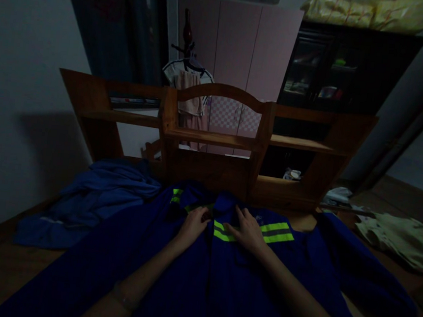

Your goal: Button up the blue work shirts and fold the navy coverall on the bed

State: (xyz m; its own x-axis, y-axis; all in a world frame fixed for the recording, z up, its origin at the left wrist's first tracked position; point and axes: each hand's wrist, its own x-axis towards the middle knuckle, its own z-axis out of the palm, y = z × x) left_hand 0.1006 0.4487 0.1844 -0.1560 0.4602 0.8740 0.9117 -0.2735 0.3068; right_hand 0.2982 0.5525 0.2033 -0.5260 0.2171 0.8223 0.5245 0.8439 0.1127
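A dark blue work jacket (223, 283) with yellow-green reflective stripes (275, 232) lies spread flat in front of me, collar toward the wooden headboard. My left hand (195, 224) rests near the collar with its fingers curled onto the front edge of the cloth. My right hand (247, 229) lies on the chest stripe just right of the front opening, fingers stretched out and slightly spread. The room is dim.
A wooden headboard with shelves (213, 139) stands just beyond the jacket. A crumpled blue garment (93, 197) lies at the left. A pale green cloth (401, 234) lies at the right. A pink wardrobe (239, 52) and a dark cabinet (337, 71) stand behind.
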